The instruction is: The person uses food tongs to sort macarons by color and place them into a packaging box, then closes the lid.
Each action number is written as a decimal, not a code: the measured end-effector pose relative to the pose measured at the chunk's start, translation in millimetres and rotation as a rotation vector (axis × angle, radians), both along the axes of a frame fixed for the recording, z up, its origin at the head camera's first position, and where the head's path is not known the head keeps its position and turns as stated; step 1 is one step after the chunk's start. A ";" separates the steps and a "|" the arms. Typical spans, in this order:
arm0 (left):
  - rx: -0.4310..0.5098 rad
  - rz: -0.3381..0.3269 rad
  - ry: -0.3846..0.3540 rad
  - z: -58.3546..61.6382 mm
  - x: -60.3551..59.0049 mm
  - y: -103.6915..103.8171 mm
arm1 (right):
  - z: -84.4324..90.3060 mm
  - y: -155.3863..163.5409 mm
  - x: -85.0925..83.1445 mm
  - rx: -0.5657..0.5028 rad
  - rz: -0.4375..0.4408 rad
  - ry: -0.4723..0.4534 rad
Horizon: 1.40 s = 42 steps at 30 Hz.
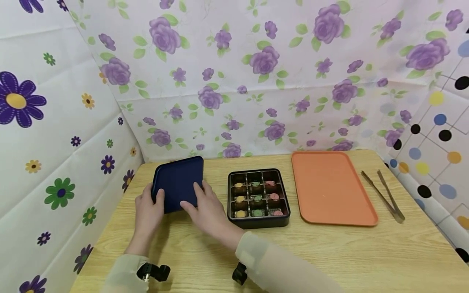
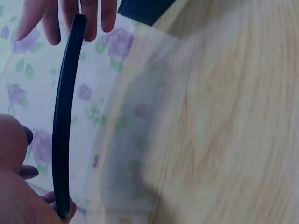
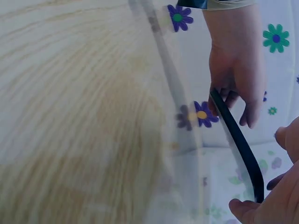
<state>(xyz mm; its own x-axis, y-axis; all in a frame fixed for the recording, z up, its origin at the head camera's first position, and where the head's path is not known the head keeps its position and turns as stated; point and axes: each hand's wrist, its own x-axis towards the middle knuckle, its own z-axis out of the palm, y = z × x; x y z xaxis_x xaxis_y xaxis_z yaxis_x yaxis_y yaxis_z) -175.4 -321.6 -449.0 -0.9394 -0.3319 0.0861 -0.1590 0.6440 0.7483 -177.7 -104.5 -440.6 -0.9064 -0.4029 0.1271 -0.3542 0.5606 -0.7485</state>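
Both hands hold a dark blue square lid [image 1: 178,183], tilted up over the left part of the table. My left hand [image 1: 149,209] grips its left edge, the thumb lying over the face. On the opposite edge, my right hand [image 1: 209,209] holds it with thumb and fingers. Seen edge-on in the left wrist view, the lid [image 2: 63,116] is a thin curved dark strip between the two hands. To its right stands a black square box [image 1: 258,221] with a divided insert; small yellow, green and pink pieces [image 1: 275,197] lie in its compartments.
An orange tray [image 1: 331,189] lies flat right of the box. Metal tongs [image 1: 384,197], their arms spread, rest beside it near the table's right edge. Flowered cloth [image 1: 220,81] hangs behind the wooden table [image 1: 205,260], with patterned cloth on both sides.
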 end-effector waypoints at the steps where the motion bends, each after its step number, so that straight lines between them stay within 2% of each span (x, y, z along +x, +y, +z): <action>1: 0.009 -0.003 0.007 0.5 -1.4 3.5 | 0.6 3.2 -1.7 -0.004 -0.003 0.015; 11: 0.069 -0.065 0.050 2.0 -14.0 38.7 | 7.2 39.8 -18.9 0.024 -0.048 0.125; 19: 0.110 -0.097 0.121 3.1 -25.6 63.1 | 8.3 72.7 -30.5 -0.001 -0.098 0.085; 24: 0.152 -0.146 0.165 3.9 -32.3 77.0 | 11.3 97.4 -36.3 -0.025 -0.132 0.081; 31: 0.207 -0.167 0.116 10.4 -34.6 96.0 | 12.3 127.5 -44.4 -0.075 -0.183 0.051; 37: 0.343 -0.175 0.063 21.3 -37.1 113.7 | 14.4 149.3 -49.2 -0.103 -0.225 0.019; 42: 0.470 -0.191 0.049 34.1 -39.1 128.5 | 21.9 166.9 -52.5 -0.136 -0.232 0.052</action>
<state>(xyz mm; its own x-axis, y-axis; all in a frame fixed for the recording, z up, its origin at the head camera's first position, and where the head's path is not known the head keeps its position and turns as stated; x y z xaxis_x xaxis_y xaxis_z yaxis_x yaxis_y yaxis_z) -214.5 -193.1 -414.9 -0.9856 -0.1684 0.0145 -0.0285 0.2504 0.9677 -230.3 62.4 -418.7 -0.9633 -0.1611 0.2146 -0.2678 0.5270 -0.8066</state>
